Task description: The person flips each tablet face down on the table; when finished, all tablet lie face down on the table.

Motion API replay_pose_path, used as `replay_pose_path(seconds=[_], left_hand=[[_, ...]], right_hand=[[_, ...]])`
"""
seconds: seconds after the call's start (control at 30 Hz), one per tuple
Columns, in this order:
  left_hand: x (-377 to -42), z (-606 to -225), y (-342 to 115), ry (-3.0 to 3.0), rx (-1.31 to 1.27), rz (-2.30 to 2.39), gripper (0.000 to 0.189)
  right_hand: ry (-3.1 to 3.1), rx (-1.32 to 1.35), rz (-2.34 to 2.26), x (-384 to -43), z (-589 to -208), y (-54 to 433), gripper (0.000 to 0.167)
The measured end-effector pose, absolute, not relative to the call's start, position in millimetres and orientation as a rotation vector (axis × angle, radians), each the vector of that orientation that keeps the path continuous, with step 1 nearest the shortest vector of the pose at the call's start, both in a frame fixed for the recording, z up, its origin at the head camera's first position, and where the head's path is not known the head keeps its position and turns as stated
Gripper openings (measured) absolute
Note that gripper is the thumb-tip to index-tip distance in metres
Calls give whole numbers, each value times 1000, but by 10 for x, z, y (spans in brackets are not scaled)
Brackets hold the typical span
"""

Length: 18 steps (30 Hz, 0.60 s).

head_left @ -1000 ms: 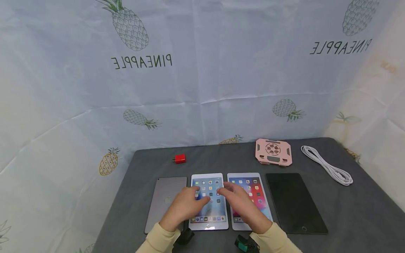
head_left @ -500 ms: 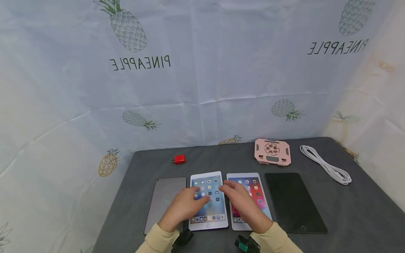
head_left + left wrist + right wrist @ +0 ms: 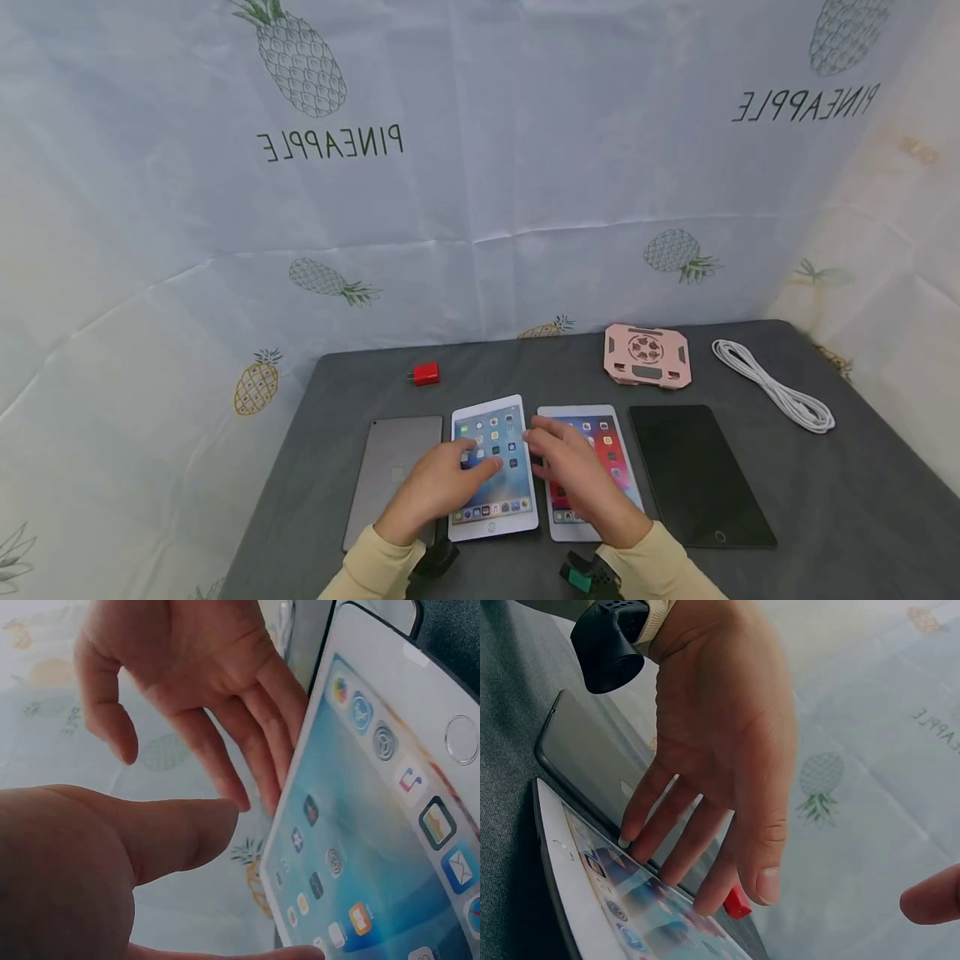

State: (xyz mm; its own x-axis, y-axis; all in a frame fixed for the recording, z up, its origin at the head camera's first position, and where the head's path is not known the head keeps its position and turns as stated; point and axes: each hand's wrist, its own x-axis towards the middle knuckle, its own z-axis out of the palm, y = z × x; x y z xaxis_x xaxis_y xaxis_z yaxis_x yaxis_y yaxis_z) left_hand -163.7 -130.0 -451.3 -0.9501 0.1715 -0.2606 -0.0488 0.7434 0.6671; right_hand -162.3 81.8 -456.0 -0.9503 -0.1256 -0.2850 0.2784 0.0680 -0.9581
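Note:
A white tablet (image 3: 501, 487) with a blue home screen lies between my two hands, slightly turned and tilted. My left hand (image 3: 437, 485) touches its left edge with straight fingers, and the thumb stands apart over the screen, as the right wrist view of the left hand (image 3: 720, 735) shows. On the other side my right hand (image 3: 583, 479) reaches over a second white tablet (image 3: 611, 454) with a red-and-blue screen. Its extended fingers meet the right edge of the first tablet (image 3: 360, 802), their tips partly hidden in the left wrist view.
A grey tablet (image 3: 382, 471) lies face down at the left, a black one (image 3: 697, 475) at the right. Behind are a red charger plug (image 3: 426, 374), a pink plate-like stand (image 3: 647, 357) and a coiled white cable (image 3: 772, 385). A curtain (image 3: 480, 167) hangs behind the grey table.
The blue-screened tablet has tilted and shifted slightly upward, its right side most. My right hand has moved a little to the right; the left hand has barely moved.

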Motion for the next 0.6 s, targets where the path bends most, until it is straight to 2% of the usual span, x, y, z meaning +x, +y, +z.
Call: replay_pose_path(seconds=[0.37,0.6], left_hand=[[-1628,-4397,-1377,2578,127,1003,74],[-1675,-4257,-1358,2541,164,983,74]], right_hand=[[2008,107,-1993,-1598,-4512,768,66],[1948,-16,-1998,-1603,-4448,711,54]])
